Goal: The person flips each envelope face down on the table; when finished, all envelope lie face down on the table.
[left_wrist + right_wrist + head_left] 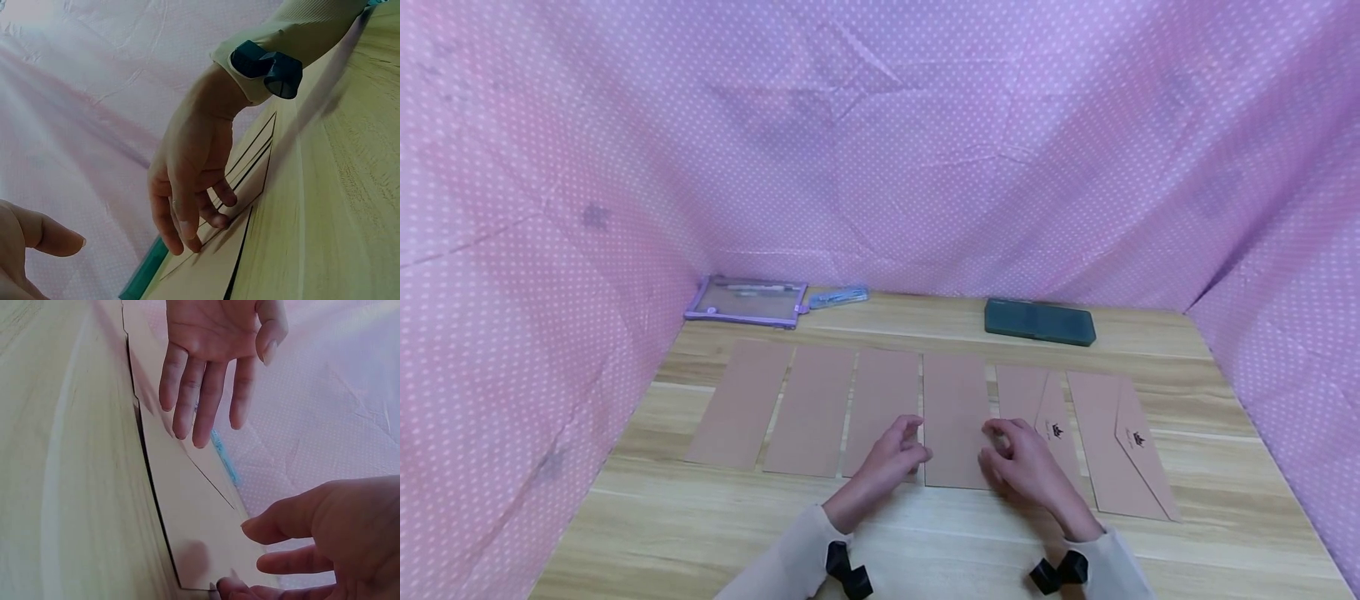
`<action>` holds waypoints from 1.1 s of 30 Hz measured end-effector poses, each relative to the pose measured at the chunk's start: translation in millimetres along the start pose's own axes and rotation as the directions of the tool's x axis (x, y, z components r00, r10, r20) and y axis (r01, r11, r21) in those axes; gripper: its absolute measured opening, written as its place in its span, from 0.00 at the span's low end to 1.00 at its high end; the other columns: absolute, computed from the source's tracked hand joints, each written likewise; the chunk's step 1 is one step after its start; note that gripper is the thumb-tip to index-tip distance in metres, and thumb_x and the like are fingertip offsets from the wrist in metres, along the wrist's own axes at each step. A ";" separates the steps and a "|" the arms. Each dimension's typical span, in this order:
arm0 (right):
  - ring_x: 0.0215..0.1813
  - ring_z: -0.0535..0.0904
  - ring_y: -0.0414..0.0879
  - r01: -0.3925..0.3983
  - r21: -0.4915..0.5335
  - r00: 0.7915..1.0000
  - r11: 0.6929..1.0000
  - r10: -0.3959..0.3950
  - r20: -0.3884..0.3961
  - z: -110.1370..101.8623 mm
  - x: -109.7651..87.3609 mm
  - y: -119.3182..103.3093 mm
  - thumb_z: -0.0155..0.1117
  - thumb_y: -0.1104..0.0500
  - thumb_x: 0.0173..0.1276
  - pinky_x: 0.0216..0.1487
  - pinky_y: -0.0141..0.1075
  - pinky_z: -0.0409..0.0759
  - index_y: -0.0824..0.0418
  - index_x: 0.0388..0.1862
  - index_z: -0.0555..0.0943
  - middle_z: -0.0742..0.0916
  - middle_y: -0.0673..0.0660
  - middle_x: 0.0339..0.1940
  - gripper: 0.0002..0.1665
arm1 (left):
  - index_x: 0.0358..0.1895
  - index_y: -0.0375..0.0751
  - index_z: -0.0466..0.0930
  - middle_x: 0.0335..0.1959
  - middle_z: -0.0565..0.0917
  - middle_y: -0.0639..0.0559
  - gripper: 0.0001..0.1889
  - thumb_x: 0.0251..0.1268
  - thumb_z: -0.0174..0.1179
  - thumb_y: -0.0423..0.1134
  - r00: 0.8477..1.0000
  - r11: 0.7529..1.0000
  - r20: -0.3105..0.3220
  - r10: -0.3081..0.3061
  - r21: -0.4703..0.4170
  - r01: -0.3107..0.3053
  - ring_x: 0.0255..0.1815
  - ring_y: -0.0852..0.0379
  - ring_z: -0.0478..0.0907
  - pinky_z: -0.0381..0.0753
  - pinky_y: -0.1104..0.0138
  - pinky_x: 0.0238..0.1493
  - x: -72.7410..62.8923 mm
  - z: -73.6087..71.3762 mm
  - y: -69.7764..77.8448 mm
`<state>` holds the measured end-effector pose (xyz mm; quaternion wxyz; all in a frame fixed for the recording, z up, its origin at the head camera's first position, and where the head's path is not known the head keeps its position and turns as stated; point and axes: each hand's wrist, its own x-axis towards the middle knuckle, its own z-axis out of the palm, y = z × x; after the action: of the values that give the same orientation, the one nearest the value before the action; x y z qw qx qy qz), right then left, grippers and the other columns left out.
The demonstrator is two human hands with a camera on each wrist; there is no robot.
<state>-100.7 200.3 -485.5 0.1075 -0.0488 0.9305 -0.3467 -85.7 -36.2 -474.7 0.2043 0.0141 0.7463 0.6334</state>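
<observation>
Several brown paper envelopes lie in a row across the table. The fourth envelope [955, 417] from the left shows its plain side, and my two hands flank it. My left hand [891, 454] is over the third envelope [883, 383], its fingers loose and pointing toward the fourth. My right hand [1026, 458] hovers by the fourth one's right edge, partly covering a flap-side-up envelope [1018, 383] with a crown print. In the right wrist view the left hand [212, 356] has its fingers extended, holding nothing. The left wrist view shows the right hand's [194, 162] fingers loosely bent, with nothing between them.
Another flap-up envelope [1112, 450] ends the row at the right. Two plain ones, an envelope [737, 408] and its neighbour [812, 408], lie at left. Behind them are a purple-edged zip pouch [748, 302], a blue item [838, 297] and a dark green case [1040, 322], before a pink dotted curtain [880, 150].
</observation>
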 end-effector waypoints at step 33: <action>0.52 0.82 0.57 0.218 -0.067 0.961 0.974 -0.226 -0.159 -81.3 -6.6 72.6 0.70 0.61 0.65 0.45 0.36 0.84 0.69 0.64 0.75 0.83 0.69 0.59 0.29 | 0.72 0.30 0.61 0.75 0.64 0.31 0.32 0.66 0.56 0.33 0.994 0.981 0.083 0.066 -0.186 -0.050 0.71 0.32 0.68 0.77 0.43 0.63 19.9 51.3 16.0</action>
<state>-114.5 307.8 -472.2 -0.0112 -0.1264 0.9331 -0.3365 -91.2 20.7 -471.1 0.2192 0.0453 0.6741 0.7040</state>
